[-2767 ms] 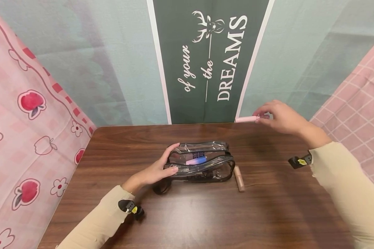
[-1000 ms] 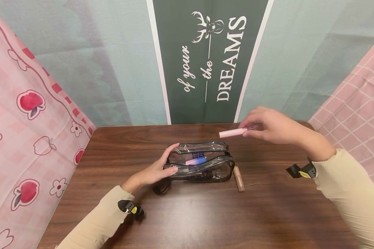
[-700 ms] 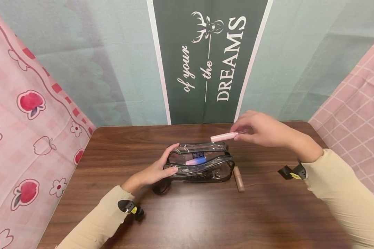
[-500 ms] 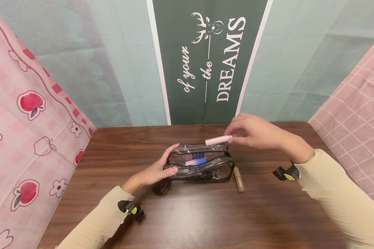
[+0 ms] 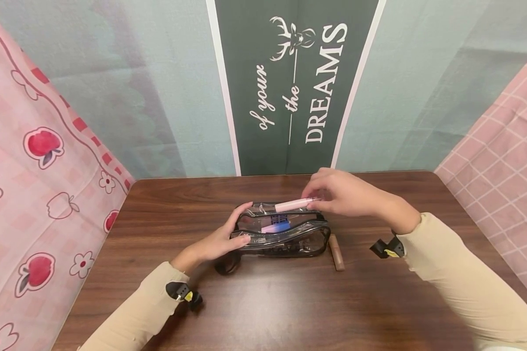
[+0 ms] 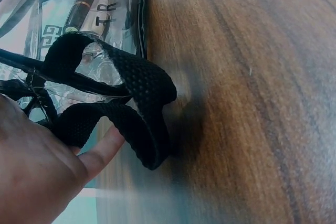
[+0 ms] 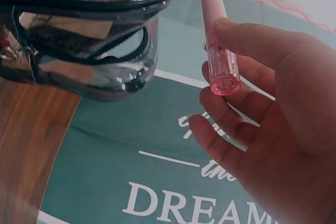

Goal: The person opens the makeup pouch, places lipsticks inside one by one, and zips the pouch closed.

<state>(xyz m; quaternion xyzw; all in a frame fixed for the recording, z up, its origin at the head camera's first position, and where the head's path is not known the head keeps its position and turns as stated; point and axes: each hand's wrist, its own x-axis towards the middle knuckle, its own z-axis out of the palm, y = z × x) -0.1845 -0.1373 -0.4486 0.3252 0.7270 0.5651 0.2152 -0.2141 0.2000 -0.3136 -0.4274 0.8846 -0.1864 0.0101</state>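
A clear cosmetic bag (image 5: 290, 246) with black piping lies unzipped on the wooden table, several small items inside, including a pink-and-blue tube (image 5: 276, 227). My left hand (image 5: 217, 241) holds the bag's left end, thumb on the near rim and fingers at the far rim. In the left wrist view the bag's black strap loop (image 6: 149, 85) hangs beside that hand. My right hand (image 5: 347, 195) pinches a lip gloss (image 7: 211, 9) with a pale pink cap and clear pink base between thumb and fingers. The cap end points left, above the bag's far rim.
A brown-beige cosmetic tube (image 5: 336, 253) lies on the table (image 5: 263, 307) just right of the bag. Behind the table's far edge hangs a green cloth (image 5: 281, 156) with white lettering. Pink patterned curtains (image 5: 44, 195) flank both sides.
My right hand has come left and down with the lip gloss, from beyond the table's far right to over the bag's far rim. My left hand and the bag have stayed put.
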